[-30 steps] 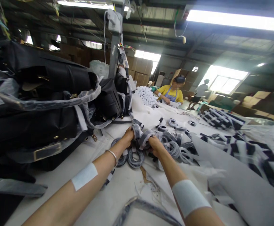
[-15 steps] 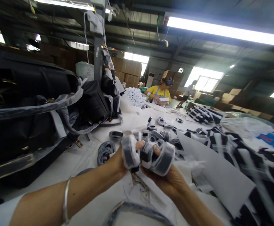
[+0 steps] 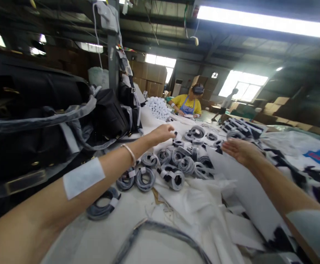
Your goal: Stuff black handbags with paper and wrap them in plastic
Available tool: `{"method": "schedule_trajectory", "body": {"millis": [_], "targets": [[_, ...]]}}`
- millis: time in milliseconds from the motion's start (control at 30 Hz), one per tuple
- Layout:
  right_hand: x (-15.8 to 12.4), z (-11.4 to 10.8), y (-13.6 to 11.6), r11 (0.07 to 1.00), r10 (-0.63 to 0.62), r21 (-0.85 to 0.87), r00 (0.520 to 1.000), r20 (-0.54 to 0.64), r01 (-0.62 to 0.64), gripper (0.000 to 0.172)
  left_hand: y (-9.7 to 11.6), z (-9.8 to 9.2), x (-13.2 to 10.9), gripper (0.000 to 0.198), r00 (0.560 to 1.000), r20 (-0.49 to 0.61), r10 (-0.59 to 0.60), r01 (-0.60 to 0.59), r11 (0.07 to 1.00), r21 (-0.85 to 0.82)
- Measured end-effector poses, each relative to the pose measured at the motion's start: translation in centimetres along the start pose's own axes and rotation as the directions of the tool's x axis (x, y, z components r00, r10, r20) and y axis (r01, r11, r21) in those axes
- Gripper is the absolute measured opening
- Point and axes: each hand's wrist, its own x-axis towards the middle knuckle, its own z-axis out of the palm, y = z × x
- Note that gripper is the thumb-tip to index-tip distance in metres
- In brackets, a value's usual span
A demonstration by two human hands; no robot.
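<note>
Several rolled-up straps in clear plastic wrap, some with white bands, lie in a loose pile on the white table; one coil (image 3: 145,179) sits near its front. My left hand (image 3: 162,134) reaches over the pile's left side, fingers loosely bent and apart, nothing seen in it. On the right, my right hand (image 3: 239,150) is stretched out with its fingers extended. Just behind its fingers is a grey coil (image 3: 235,135); whether they touch, I cannot tell. A plastic-wrapped strap (image 3: 162,228) curves across the table close to me.
Black bags (image 3: 109,113) with wrapped straps are stacked on the left. White sheets (image 3: 247,187) and black-and-white strap bundles lie on the right. A white heap (image 3: 157,108) stands farther back. A co-worker in a yellow top (image 3: 187,104) sits across the table.
Both hands have let go of the wrapped coils they held together at the centre. They have moved forward and apart, and more coils now show on the table.
</note>
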Motion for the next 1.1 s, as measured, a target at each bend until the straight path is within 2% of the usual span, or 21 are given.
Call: {"method": "schedule_trajectory", "body": {"millis": [33,100,167,200,267,333,367,433,533,600,667,767,833,900,967,1100], "targets": [[-1.5,1.2,1.8,0.998,0.065,0.013,0.997,0.037,-0.066,0.012,-2.2,-1.6,-2.1,0.030,0.999,-0.020,-0.041,0.043,0.996,0.078],[-4.9,4.1,4.7,0.989,0.145,-0.041,0.969,0.202,-0.140,0.020,-5.9,-5.0,-6.9,0.033,0.992,-0.056,-0.112,0.122,0.969,0.215],[-8.4,7.2,6.4,0.973,0.193,-0.194,0.890,0.412,-0.121,0.029,-8.6,-7.8,-11.8,0.038,0.982,-0.077,-0.170,0.186,0.927,0.325],[-9.9,8.8,6.9,0.953,0.191,-0.300,0.841,0.507,-0.036,0.032,-9.6,-8.8,-14.1,0.041,0.977,-0.080,-0.199,0.214,0.903,0.374],[-12.4,12.1,7.5,0.852,0.127,-0.466,0.771,0.624,0.238,0.031,-11.0,-9.9,-18.0,0.057,0.963,-0.087,-0.255,0.266,0.848,0.457],[-14.2,15.4,8.1,0.686,0.027,-0.557,0.749,0.662,0.468,0.028,-12.0,-9.8,-20.6,0.064,0.941,-0.071,-0.331,0.311,0.764,0.565],[-14.7,17.1,8.5,0.609,-0.011,-0.588,0.747,0.664,0.532,0.028,-12.3,-9.5,-21.5,0.062,0.934,-0.067,-0.350,0.319,0.737,0.596],[-15.4,19.9,9.5,0.511,-0.034,-0.643,0.760,0.649,0.571,0.032,-12.7,-8.7,-22.6,0.051,0.929,-0.052,-0.367,0.314,0.704,0.638],[-15.9,22.4,11.2,0.463,-0.026,-0.687,0.783,0.621,0.560,0.039,-12.8,-8.1,-23.6,0.044,0.929,0.053,-0.366,0.244,0.716,0.654],[-16.0,22.7,11.7,0.440,-0.023,-0.706,0.792,0.610,0.556,0.037,-12.5,-8.0,-24.2,0.046,0.929,0.149,-0.338,0.154,0.720,0.676],[-15.9,22.5,11.4,0.424,-0.020,-0.703,0.782,0.623,0.571,0.030,-12.2,-8.1,-24.2,0.043,0.944,0.187,-0.272,0.065,0.710,0.701],[-14.9,22.5,9.6,0.490,-0.075,-0.648,0.769,0.635,0.583,0.020,-11.7,-8.4,-22.6,0.028,0.988,0.091,-0.125,0.031,0.737,0.675],[-13.6,23.3,8.2,0.558,-0.129,-0.618,0.793,0.595,0.554,0.019,-11.9,-8.5,-20.4,0.023,0.998,-0.011,-0.059,0.053,0.769,0.638],[-12.0,24.6,7.5,0.585,-0.149,-0.625,0.825,0.545,0.517,0.021,-12.6,-8.3,-18.1,0.027,0.996,-0.077,-0.050,0.087,0.774,0.627],[-10.6,26.1,7.8,0.574,-0.141,-0.651,0.843,0.520,0.498,0.025,-13.6,-7.6,-16.2,0.036,0.991,-0.115,-0.074,0.130,0.784,0.608],[-8.9,27.9,10.1,0.582,-0.116,-0.664,0.856,0.504,0.469,0.039,-15.2,-6.1,-15.4,0.045,0.967,-0.223,-0.123,0.223,0.829,0.513]]}}
